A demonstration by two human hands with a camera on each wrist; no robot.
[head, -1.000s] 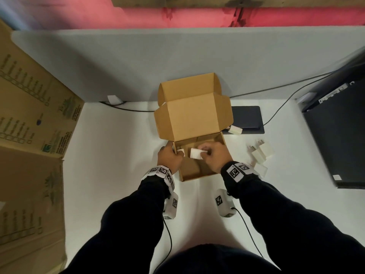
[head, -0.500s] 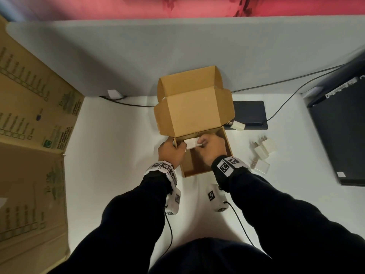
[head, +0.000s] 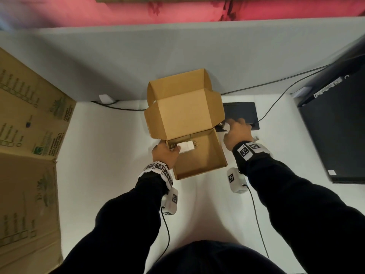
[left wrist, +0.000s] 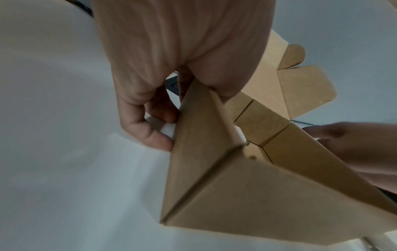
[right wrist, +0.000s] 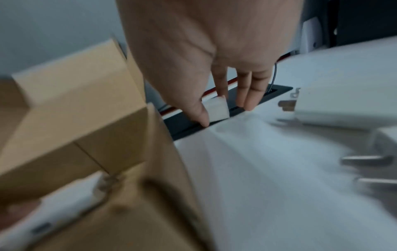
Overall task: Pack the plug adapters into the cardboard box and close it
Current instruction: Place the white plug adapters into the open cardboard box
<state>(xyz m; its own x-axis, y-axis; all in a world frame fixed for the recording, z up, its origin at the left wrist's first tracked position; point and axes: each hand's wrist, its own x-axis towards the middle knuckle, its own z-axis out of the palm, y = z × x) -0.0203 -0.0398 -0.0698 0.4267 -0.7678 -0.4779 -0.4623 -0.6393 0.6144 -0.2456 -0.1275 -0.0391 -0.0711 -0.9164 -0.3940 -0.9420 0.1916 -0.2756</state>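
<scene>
Now — left hand (head: 165, 154) pinning adapter (head: 185, 148) in box (head: 199, 167) | right hand (head: 237, 133) pinching second adapter (head: 226, 127) outside

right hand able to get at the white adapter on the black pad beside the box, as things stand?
Probably yes. The right hand is already at that adapter, thumb and fingers either side of it on the black pad. Nothing lies between; the cardboard box wall stands clear to its left. A closed grip isn't confirmed.

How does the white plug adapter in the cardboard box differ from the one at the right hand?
The white plug adapter in the brown cardboard box lies inside, prongs rightward, touched by the left hand. The white adapter on the black pad is still outside the box, between the right hand thumb and fingers. Both are white blocks.
</scene>
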